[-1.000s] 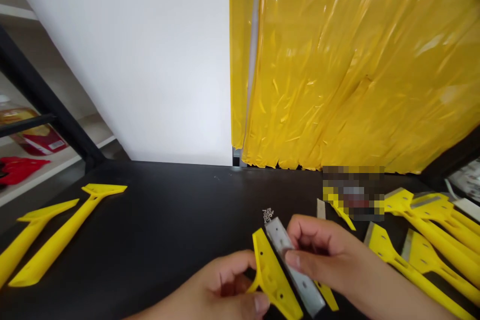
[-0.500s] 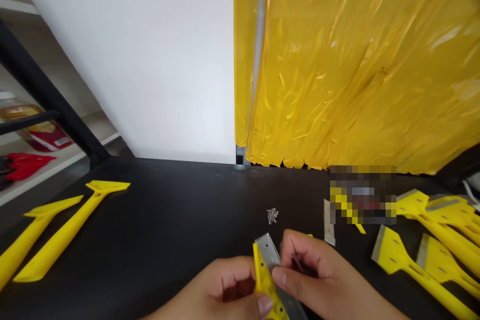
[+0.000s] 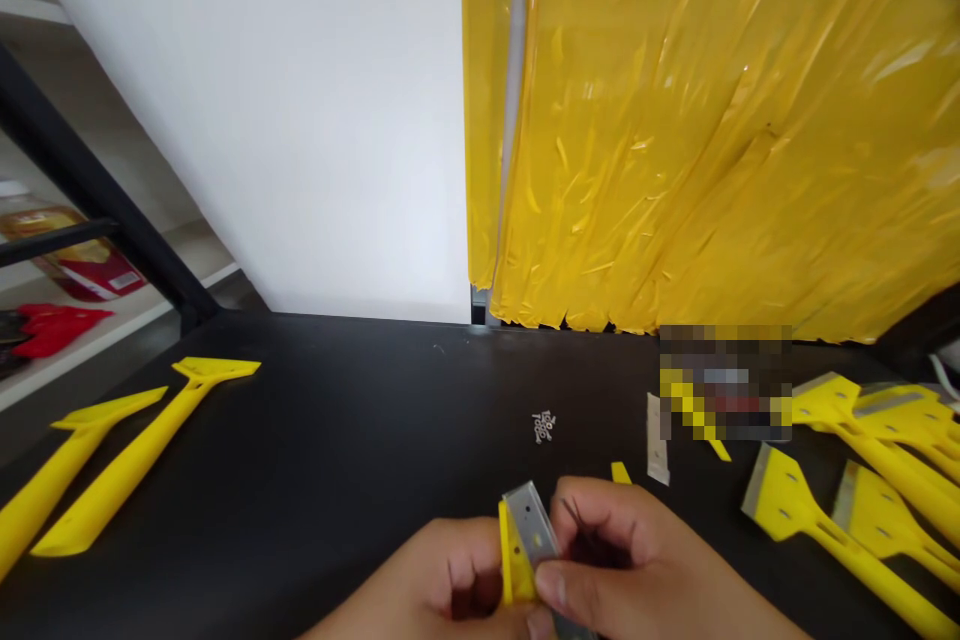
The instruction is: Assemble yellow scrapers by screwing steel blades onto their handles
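Note:
Near the bottom centre, my left hand [image 3: 442, 575] is closed on a yellow plastic scraper piece [image 3: 507, 560]. My right hand [image 3: 637, 555] pinches a grey metal blade [image 3: 531, 517] with small holes, thumb on its face. The blade lies against the yellow piece at a slight angle, and the lower ends of both run out of view. Just beyond my hands is a small heap of screws [image 3: 542, 427]. A loose flat blade [image 3: 657, 440] lies to its right. The tip of another yellow part [image 3: 621, 472] shows behind my right hand.
Two yellow scraper handles [image 3: 146, 460] lie on the black table [image 3: 337, 440] at left. Several yellow scrapers with blades [image 3: 784, 495] are spread at right, by a pixelated patch. A white panel [image 3: 300, 120] and yellow plastic film [image 3: 675, 140] rise behind; shelves stand left.
The blade and yellow piece have tilted and sunk slightly lower between my hands. The blade's top end now covers more of the yellow piece. My right hand has shifted slightly left and down.

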`<state>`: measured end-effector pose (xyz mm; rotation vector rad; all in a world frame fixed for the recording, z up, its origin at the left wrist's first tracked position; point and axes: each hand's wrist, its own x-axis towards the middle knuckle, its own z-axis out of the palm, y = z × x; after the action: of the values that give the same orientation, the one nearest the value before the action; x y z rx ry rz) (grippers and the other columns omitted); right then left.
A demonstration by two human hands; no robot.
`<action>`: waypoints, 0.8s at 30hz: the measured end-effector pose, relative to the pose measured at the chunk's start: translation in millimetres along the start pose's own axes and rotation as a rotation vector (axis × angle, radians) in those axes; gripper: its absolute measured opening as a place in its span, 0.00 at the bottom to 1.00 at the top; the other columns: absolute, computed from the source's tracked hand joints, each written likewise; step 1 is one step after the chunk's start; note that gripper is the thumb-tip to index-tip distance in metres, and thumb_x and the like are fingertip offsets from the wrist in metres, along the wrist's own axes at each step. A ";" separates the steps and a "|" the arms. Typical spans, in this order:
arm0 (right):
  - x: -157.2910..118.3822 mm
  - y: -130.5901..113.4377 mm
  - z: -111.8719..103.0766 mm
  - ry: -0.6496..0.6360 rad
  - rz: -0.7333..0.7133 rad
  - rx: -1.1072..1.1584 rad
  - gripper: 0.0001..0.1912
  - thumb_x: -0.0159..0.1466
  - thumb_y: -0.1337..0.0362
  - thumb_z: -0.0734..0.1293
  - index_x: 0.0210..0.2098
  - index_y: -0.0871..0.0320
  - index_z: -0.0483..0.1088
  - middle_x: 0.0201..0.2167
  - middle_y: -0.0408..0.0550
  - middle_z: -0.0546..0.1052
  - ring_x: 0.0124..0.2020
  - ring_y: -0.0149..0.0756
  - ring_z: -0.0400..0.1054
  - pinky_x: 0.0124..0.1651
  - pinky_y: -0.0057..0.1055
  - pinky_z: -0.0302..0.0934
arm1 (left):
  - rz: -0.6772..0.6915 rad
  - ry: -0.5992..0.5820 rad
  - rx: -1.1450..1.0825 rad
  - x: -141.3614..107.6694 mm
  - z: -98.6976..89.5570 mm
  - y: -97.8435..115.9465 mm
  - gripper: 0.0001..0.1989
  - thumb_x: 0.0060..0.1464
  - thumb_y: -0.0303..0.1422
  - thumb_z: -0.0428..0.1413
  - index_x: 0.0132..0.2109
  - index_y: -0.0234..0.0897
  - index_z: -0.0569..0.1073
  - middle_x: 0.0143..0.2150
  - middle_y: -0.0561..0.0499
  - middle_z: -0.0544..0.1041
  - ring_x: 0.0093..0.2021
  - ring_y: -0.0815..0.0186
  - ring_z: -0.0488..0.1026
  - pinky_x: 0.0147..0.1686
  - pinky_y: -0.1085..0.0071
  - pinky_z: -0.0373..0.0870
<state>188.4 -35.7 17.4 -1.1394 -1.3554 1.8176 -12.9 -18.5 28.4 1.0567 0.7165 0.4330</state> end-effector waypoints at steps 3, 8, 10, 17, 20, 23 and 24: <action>-2.0 -3.4 3.7 -0.010 0.042 -0.010 0.16 0.57 0.57 0.76 0.30 0.56 0.65 0.27 0.38 0.68 0.31 0.32 0.59 0.34 0.30 0.53 | -0.010 0.008 0.002 1.9 0.3 -2.7 0.21 0.44 0.57 0.69 0.31 0.45 0.82 0.25 0.54 0.74 0.29 0.63 0.75 0.34 0.67 0.74; -22.2 -27.1 -16.1 0.270 0.073 -0.487 0.11 0.63 0.53 0.71 0.34 0.52 0.68 0.24 0.35 0.60 0.27 0.31 0.55 0.29 0.28 0.50 | -0.036 0.061 0.003 -2.2 -6.9 -1.9 0.19 0.50 0.50 0.69 0.34 0.37 0.82 0.27 0.54 0.75 0.24 0.73 0.66 0.24 0.78 0.63; -35.3 -30.3 -36.9 0.408 0.110 -0.872 0.17 0.70 0.47 0.64 0.32 0.51 0.70 0.26 0.39 0.68 0.29 0.34 0.63 0.30 0.30 0.53 | -0.070 0.111 -0.017 -3.4 -12.1 -0.7 0.18 0.54 0.48 0.67 0.36 0.36 0.81 0.22 0.55 0.74 0.19 0.75 0.62 0.18 0.80 0.57; -50.8 -6.2 -67.0 0.436 0.182 -1.291 0.10 0.64 0.50 0.70 0.39 0.47 0.77 0.38 0.47 0.82 0.41 0.52 0.77 0.43 0.43 0.64 | -0.164 0.163 -0.041 3.1 -22.7 1.9 0.16 0.54 0.46 0.64 0.31 0.38 0.74 0.18 0.57 0.71 0.11 0.76 0.60 0.11 0.82 0.53; -41.2 -10.5 -51.2 0.303 0.191 -1.207 0.08 0.65 0.58 0.67 0.44 0.47 0.75 0.41 0.47 0.82 0.46 0.52 0.77 0.48 0.44 0.65 | -0.164 0.154 -0.040 4.6 -24.1 -0.5 0.16 0.55 0.46 0.63 0.32 0.38 0.74 0.18 0.57 0.72 0.11 0.76 0.60 0.11 0.83 0.55; -35.7 -21.1 -39.5 0.202 0.273 -1.138 0.08 0.61 0.64 0.68 0.40 0.47 0.72 0.39 0.45 0.81 0.45 0.49 0.75 0.44 0.40 0.63 | -0.157 0.137 -0.070 3.5 -27.1 -4.2 0.17 0.56 0.46 0.62 0.30 0.37 0.73 0.18 0.57 0.71 0.10 0.77 0.58 0.10 0.82 0.56; -35.1 -23.4 -38.2 0.194 0.306 -1.131 0.06 0.60 0.64 0.69 0.37 0.48 0.71 0.37 0.44 0.81 0.43 0.49 0.75 0.41 0.37 0.62 | -0.163 0.127 -0.070 3.0 -28.3 -5.0 0.16 0.57 0.46 0.62 0.31 0.37 0.73 0.18 0.57 0.71 0.10 0.76 0.58 0.10 0.82 0.56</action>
<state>237.7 -41.4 45.3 -2.0869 -2.2411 0.9592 -31.1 -0.9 14.5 0.9028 0.8874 0.3839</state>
